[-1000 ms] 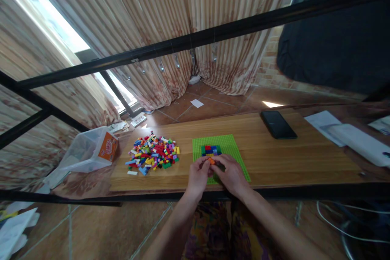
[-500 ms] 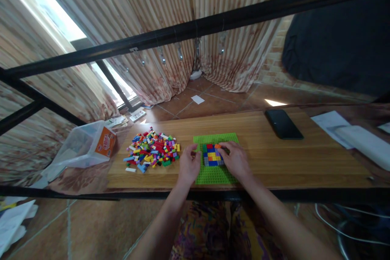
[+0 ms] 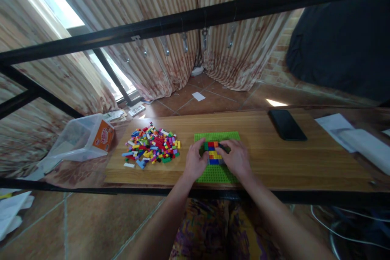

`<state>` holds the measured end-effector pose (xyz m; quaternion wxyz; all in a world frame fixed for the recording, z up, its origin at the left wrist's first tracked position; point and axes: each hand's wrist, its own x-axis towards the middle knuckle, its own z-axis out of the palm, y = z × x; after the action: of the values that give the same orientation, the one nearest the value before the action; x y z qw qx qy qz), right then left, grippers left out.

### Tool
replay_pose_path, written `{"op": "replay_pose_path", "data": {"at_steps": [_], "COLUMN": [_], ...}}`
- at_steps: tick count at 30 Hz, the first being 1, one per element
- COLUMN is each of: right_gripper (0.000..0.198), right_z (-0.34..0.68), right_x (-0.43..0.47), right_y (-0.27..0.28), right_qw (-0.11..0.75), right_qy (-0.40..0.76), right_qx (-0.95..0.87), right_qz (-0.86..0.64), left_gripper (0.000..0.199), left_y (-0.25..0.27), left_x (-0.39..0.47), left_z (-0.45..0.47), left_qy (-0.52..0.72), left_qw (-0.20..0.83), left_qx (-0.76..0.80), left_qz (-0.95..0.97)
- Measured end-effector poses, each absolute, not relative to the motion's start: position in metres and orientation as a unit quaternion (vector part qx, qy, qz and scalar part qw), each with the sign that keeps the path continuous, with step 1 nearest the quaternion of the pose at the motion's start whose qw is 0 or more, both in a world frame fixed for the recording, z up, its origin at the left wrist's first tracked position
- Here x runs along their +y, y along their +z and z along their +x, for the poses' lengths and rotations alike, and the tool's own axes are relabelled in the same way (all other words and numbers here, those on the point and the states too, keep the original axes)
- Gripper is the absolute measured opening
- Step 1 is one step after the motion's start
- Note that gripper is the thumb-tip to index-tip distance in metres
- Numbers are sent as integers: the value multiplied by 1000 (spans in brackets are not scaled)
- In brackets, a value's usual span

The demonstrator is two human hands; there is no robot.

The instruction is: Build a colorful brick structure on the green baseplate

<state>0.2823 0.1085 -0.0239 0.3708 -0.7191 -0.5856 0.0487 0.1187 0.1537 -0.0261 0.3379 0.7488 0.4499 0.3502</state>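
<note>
A patch of colourful toy bricks, with yellow, red and blue pieces among them, sits on a green studded baseplate. My left hand curls at the patch's left side, its thumb and index finger against the edge near a green brick. On the opposite side, my right hand has its thumb and index fingertips closed at an orange brick in the top row. Its fingers cover the right edge of the patch.
A heap of loose bricks lies to the left on the wooden board. Beyond it stands a clear plastic box with an orange label. A black phone and white papers lie to the right. A dark metal bar crosses beyond the board.
My left hand has moved right and up, from beside the brick patch to its left edge. The right fingertips stay by the orange brick. The view has shifted slightly.
</note>
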Motion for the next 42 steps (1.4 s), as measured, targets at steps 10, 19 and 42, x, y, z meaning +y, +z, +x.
{"op": "replay_pose_path", "data": {"at_steps": [10, 19, 42], "right_gripper": [29, 27, 31], "right_z": [300, 306, 314], "right_x": [125, 130, 131], "right_y": [-25, -21, -25], "right_qw": [309, 263, 229], "right_qy": [114, 141, 107], "right_qx": [-677, -698, -743], "right_qz": [-659, -651, -620], "left_gripper": [48, 48, 47], "left_y": [-27, -24, -24], "left_x": [151, 149, 149], "left_z": [118, 120, 123], "left_qy": [361, 351, 351], "left_qw": [329, 320, 295], "left_qx": [452, 452, 453], "left_qz": [746, 755, 765]}}
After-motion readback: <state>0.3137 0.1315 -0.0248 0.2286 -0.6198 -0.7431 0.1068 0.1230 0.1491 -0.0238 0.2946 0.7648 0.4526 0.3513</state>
